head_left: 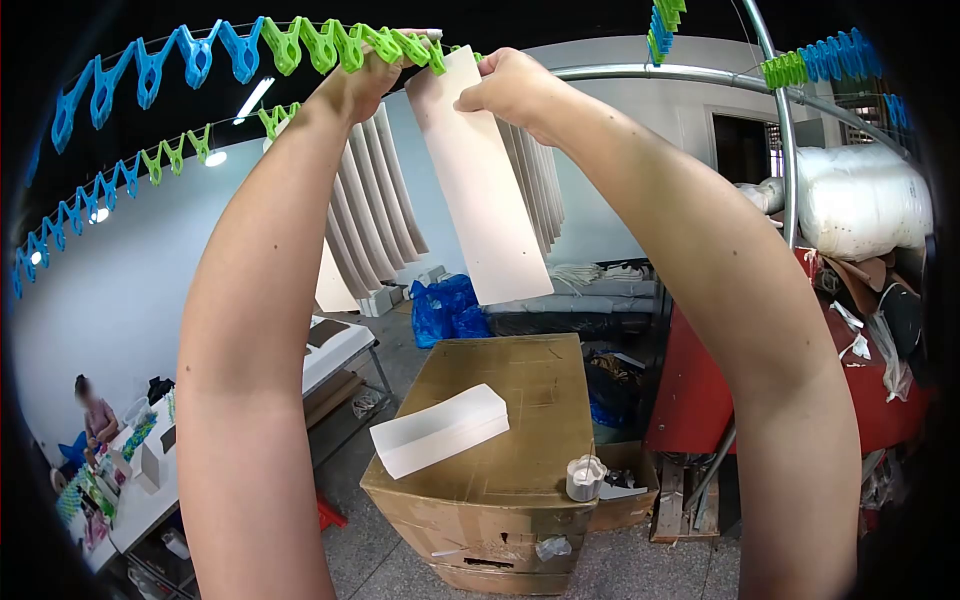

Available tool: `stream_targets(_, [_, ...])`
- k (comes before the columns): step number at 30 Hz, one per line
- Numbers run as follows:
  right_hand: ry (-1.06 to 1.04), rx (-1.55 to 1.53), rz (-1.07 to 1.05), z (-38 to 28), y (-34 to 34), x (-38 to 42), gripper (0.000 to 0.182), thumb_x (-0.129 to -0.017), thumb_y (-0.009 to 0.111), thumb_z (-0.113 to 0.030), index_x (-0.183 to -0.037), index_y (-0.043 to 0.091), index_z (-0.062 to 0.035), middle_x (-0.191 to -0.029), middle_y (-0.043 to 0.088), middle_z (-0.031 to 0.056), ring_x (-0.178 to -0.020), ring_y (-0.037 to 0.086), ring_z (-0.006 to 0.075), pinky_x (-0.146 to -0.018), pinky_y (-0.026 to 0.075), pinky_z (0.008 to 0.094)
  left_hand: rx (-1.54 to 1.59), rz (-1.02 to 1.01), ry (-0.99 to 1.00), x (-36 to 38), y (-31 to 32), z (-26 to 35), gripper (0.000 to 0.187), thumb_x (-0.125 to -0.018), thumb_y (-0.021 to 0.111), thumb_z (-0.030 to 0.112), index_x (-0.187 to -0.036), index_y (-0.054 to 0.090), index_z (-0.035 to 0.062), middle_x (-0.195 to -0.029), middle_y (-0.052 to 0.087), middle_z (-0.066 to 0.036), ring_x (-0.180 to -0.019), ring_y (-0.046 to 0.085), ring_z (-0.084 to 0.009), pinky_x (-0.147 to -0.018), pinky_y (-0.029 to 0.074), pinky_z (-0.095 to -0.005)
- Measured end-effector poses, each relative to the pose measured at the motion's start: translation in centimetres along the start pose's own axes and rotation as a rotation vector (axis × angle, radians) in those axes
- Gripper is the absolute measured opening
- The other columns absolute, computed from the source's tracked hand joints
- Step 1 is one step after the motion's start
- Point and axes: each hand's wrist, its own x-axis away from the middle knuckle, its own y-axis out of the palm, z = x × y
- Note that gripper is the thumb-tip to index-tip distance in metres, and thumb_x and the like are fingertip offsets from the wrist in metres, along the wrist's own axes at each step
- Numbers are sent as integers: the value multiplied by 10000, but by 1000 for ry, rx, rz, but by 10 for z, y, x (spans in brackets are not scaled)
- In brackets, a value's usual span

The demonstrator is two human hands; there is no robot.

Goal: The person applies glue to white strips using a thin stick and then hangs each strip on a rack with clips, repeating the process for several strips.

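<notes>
Strip point(485, 200), long and white, is hanging higher than the cardboard box point(545, 400), the right hand point(515, 88) clamping its grip on the upper side edge. The left hand point(370, 90) is sitting at green clips point(320, 45) above the box; its grip's state I cannot tell. Pinching lightly is probably preventing creases.

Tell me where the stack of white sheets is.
In the head view, the stack of white sheets lies on the cardboard box, below and left of the picture's centre, with the small round container to its right.

Clip row point(284, 58) overhead; sheet stack point(450, 430) on carton point(545, 400).
</notes>
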Motion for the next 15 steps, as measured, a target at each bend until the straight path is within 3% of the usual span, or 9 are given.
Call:
stream_targets(2, [2, 90, 105, 7, 4, -5, 424, -688, 782, -196, -1033, 652, 12, -925, 659, 123, -840, 644, 224, -752, 532, 355, 77, 29, -4, -12, 9, -15, 417, -1022, 499, 381, -1406, 559, 230, -1375, 595, -73, -1333, 474, -260, -1163, 287, -493])
stream_targets(3, [2, 89, 107, 8, 3, -4, 424, -688, 782, -196, -1033, 652, 12, -925, 659, 123, -840, 644, 224, -752, 532, 355, 115, 44, -6, -20, 14, -23, 414, -1029, 498, 380, -1405, 558, 217, -1352, 610, -64, -1312, 497, -246, -1164, 293, -480])
stream_targets(5, [41, 198, 356, 3, -2, 11, 683, -707, 766, -296, -1254, 535, 41, -1112, 648, 188, -1015, 655, 272, -868, 542, 376, 190, 71, -6, -26, 21, -26, 409, -1044, 497, 377, -1403, 555, 191, -1305, 638, -47, -1269, 543, -218, -1165, 305, -455])
stream_targets(6, [43, 199, 359, 2, -8, 16, 683, -707, 766, -296, -1254, 535, 41, -1112, 648, 188, -1015, 655, 272, -868, 542, 376, 302, 37, -46, -29, 24, -27, 437, -1032, 535, 367, -1419, 534, 165, -1373, 589, -60, -1367, 459, -249, -1205, 210, -508])
stream_targets(8, [-28, 230, 377, 7, -24, 28, 851, -721, 744, -385, -1358, 408, 67, -1205, 607, 236, -1121, 625, 301, -942, 526, 400, 250, 56, -98, -27, 30, -17, 445, -1029, 542, 375, -1418, 534, 159, -1385, 578, -69, -1384, 435, -256, -1203, 207, -525])
stream_targets(10, [-32, 222, 377, 14, -35, 45, 825, -731, 737, -416, -1334, 448, 68, -1210, 600, 241, -1134, 613, 314, -964, 510, 406, 197, 78, -150, -29, 34, -19, 479, -1013, 565, 411, -1420, 531, 162, -1428, 540, -92, -1426, 374, -281, -1197, 195, -574])
stream_targets(15, [-194, 231, 315, 36, -61, 84, 748, -782, 717, -409, -1312, 486, 65, -1256, 569, 225, -1148, 594, 326, -954, 506, 394, 181, 98, -165, -32, 39, -21, 514, -978, 614, 438, -1413, 542, 175, -1435, 537, -104, -1427, 373, -295, -1196, 194, -576])
